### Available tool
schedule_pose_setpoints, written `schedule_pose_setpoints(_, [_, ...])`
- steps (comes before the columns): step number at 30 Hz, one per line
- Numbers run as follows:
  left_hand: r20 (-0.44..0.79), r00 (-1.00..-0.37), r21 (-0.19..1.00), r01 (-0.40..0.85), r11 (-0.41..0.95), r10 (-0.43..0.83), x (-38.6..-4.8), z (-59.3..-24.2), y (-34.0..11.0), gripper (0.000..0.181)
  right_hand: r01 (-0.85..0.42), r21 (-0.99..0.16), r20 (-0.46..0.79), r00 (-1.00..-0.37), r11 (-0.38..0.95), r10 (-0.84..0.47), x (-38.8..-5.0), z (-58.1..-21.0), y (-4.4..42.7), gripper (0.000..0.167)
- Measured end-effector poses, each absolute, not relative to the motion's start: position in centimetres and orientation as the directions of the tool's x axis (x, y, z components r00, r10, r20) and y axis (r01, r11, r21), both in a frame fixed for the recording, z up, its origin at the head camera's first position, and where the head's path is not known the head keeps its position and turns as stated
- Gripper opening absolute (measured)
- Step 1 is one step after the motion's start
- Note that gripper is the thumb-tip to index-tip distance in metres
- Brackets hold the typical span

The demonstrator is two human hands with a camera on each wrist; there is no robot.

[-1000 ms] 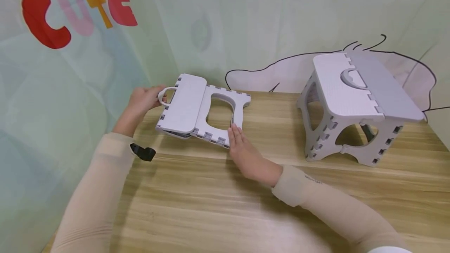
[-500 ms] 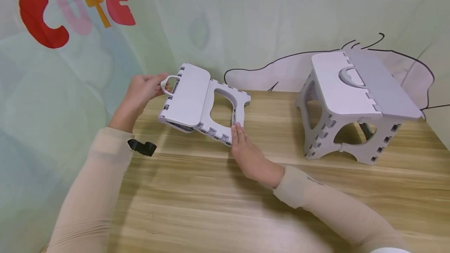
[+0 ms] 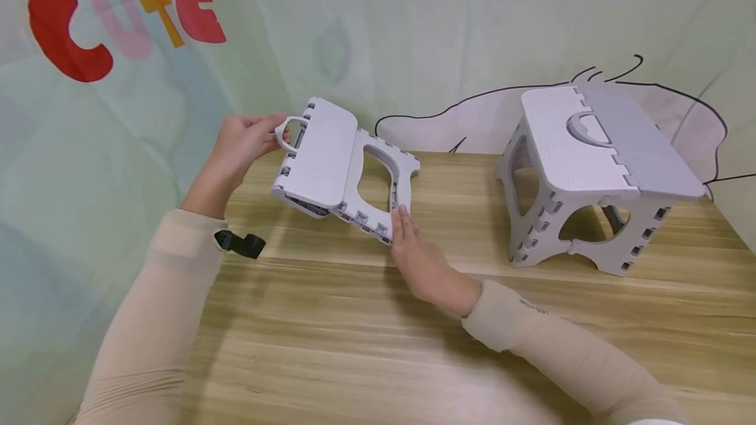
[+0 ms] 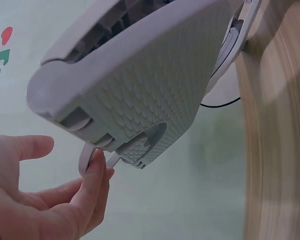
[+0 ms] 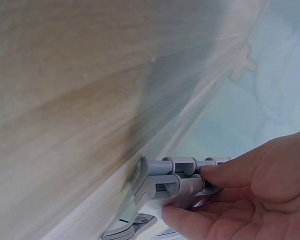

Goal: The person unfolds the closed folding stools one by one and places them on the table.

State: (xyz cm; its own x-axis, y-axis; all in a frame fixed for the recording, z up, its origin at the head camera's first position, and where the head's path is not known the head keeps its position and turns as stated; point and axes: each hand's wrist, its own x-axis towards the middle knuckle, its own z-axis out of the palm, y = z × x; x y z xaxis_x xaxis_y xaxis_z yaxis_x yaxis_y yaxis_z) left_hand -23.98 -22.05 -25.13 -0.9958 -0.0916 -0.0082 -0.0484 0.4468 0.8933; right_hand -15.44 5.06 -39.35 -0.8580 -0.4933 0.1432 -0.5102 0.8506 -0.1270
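A pale grey folding stool point(image 3: 323, 156), partly folded, is held at a slant over the wooden table with its handle end raised. My left hand point(image 3: 236, 146) has its fingers hooked through the stool's small carry handle point(image 3: 280, 132); in the left wrist view the thumb stands apart from the handle. Lower down, my right hand point(image 3: 424, 271) grips the near edge of the leg frame point(image 3: 380, 215). The right wrist view shows thumb and fingers pinching the hinged leg edge point(image 5: 172, 185). The textured seat surface point(image 4: 145, 95) faces down in the left wrist view.
A second folding stool point(image 3: 579, 140) stands unfolded at the right, its seat part white and part grey. Behind the wooden table point(image 3: 354, 346) hangs a pale green cloth backdrop point(image 3: 413, 44) with coloured letters. A black mount point(image 3: 242, 243) sticks out from the left wrist.
My left hand has lifted the handle end of the stool upward and slightly right, so it tilts more. The right hand stays on the leg edge with little movement.
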Motion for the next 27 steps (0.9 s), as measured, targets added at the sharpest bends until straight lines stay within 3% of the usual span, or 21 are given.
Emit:
schedule_pose_setpoints(21, [0.036,-0.997,0.950,0.012,0.313,-0.072,-23.5,-23.4,-19.5,0.059,-0.495,-0.112,0.164,-0.864,0.862,-0.475,-15.1,-39.3,5.9,0.059])
schedule_pose_setpoints(27, [0.070,-0.997,0.957,0.054,0.286,-0.044,-23.6,-22.8,-18.4,0.053,-0.498,-0.168,0.130,-0.867,0.851,-0.482,-15.2,-38.9,6.4,0.064])
